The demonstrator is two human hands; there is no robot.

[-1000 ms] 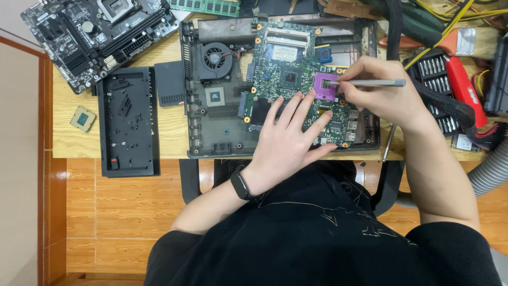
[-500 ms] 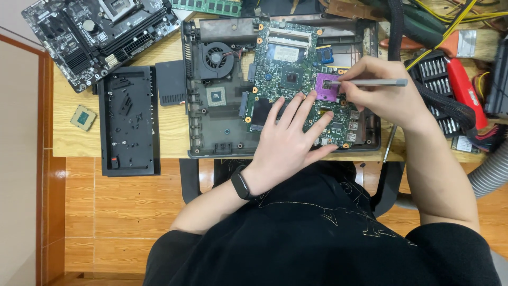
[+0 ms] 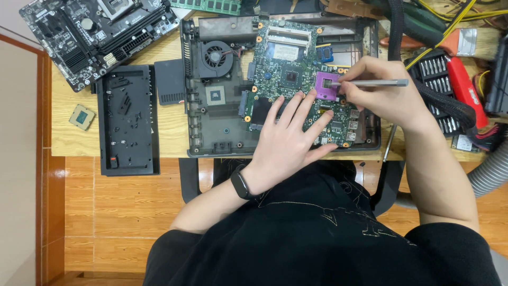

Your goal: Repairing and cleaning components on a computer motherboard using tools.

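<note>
Green circuit board in open laptop shell; left hand flat on board; right hand holds grey tool, tip on purple socket.

Green laptop motherboard with purple processor socket; silver screwdriver; black desktop motherboard; black plastic cover; pale wood-grain bench; red-handled tool; black wristband.

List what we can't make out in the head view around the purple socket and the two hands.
- Tool tip: too small to see where it meets the purple socket.
- Green board, lower part: hidden under left hand.
- Right hand covers the board's right edge.
- Black motherboard: cut off by top edge.
</note>
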